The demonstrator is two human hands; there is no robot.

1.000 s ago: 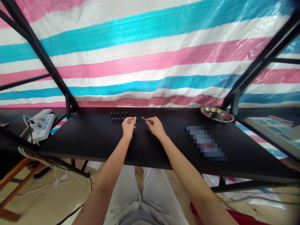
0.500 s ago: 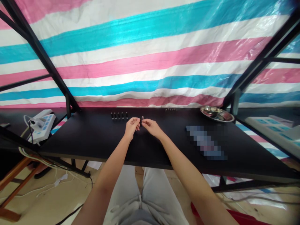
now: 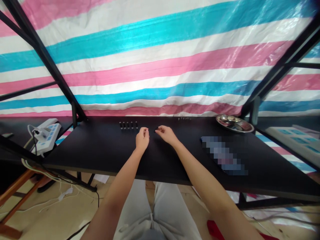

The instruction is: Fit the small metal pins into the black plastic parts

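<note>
My left hand point(image 3: 142, 138) hovers over or rests on the black table point(image 3: 100, 146), its fingers pinched together. Whatever it may hold is hidden by the fingers. A short gap to the right, my right hand point(image 3: 167, 134) pinches a small dark piece point(image 3: 156, 128) between thumb and fingertips; its kind is too small to make out. Beyond my left hand, towards the far left, several small black cylinders with light tips point(image 3: 128, 125) stand or lie in a row. Several tiny light-coloured pieces point(image 3: 184, 118) lie in another row near the back edge.
A round metal plate point(image 3: 250, 130) sits at the back right. Nearer lies a pixelated bluish long object point(image 3: 223, 155). Black metal posts point(image 3: 75, 110) frame the table, with a striped sheet point(image 3: 160, 71) behind. White power strips point(image 3: 47, 140) are at the left.
My hands were nearly touching, with a small grey-tipped piece upright between them. Now they are apart, the right one moved right with a dark piece. The view has shifted slightly.
</note>
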